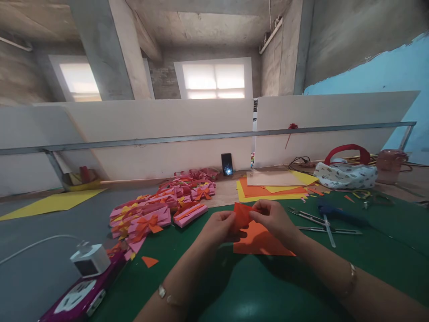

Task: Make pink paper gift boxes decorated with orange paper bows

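Note:
Between my two hands is a small folded piece of orange paper (241,215), held up off the green mat (214,286). My left hand (223,226) pinches its left side, thumb in front and fingers behind. My right hand (271,218) grips its upper right edge between thumb and fingers. Beneath both hands a larger orange sheet (261,241) lies flat on the mat. To the left sits a pink folded paper piece with an orange strip (190,215), beside a heap of pink paper pieces with orange and yellow bows (152,219).
Craft knives (328,230) and a blue glue gun (342,214) lie at right. Behind them are coloured sheets (275,190), a fabric bag with a red handle (346,174) and a pink jug (390,165). A phone (227,164) leans on the partition. A purple power strip (83,290) holds a white charger (90,260).

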A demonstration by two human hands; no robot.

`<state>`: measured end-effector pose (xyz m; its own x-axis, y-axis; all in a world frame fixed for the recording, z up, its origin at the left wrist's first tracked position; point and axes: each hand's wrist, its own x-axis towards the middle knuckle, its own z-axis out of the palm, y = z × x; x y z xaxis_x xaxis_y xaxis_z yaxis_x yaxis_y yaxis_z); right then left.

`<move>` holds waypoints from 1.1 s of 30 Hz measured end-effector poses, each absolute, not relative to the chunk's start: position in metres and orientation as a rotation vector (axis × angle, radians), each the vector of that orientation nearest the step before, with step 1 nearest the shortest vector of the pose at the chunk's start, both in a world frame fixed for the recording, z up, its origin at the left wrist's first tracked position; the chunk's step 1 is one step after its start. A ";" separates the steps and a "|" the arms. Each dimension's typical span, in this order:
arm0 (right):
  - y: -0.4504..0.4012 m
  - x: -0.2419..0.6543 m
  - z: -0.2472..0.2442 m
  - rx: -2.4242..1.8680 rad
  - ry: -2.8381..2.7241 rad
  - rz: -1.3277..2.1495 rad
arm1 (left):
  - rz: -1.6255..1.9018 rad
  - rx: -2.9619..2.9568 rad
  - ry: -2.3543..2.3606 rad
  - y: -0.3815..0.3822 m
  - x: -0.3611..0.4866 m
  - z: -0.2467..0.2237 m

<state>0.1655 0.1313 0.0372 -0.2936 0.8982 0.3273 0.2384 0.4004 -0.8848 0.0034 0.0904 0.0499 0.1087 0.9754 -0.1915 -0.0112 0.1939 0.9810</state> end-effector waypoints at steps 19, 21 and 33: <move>0.134 0.165 0.032 -0.992 -1.675 0.952 | 1.088 1.327 1.129 0.092 0.006 0.043; 0.133 0.164 0.032 -0.991 -1.672 0.957 | 1.083 1.344 1.150 0.092 0.007 0.043; 0.130 0.163 0.034 -0.987 -1.837 0.803 | 1.306 1.338 1.332 0.109 0.005 0.027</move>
